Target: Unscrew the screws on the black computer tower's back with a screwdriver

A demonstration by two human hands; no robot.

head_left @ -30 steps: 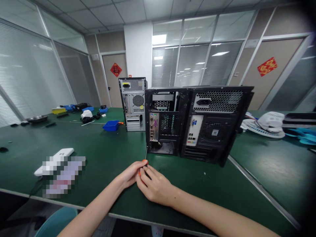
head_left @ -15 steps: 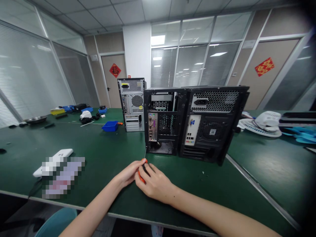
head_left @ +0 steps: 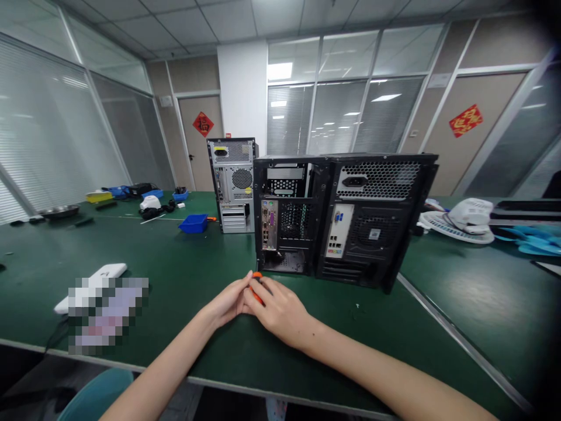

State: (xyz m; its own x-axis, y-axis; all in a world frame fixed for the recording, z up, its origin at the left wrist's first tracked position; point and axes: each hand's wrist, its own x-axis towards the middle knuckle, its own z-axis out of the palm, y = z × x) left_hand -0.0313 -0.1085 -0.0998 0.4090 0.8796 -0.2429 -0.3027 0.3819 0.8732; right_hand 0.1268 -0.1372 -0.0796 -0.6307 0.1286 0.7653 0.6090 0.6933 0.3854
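An orange-and-black screwdriver points away from me toward the lower left corner of an open black computer case. My right hand is closed round its handle. My left hand is closed too, thumb and fingers at the front of the handle by the shaft. The fingers hide most of the handle. Its tip is at or close to the case's bottom left edge; contact is too small to tell. A second black case, with a honeycomb vent, stands right beside the first, back toward me.
A silver-backed computer case stands behind to the left, with a blue bin near it. A white power strip lies at left. White fan parts and blue blades are at right. The green table has a near edge below my forearms.
Both hands and the screwdriver have moved slightly forward, closer to the case. Less of the shaft shows now, and the right fingers have shifted on the handle. The view has shifted slightly.
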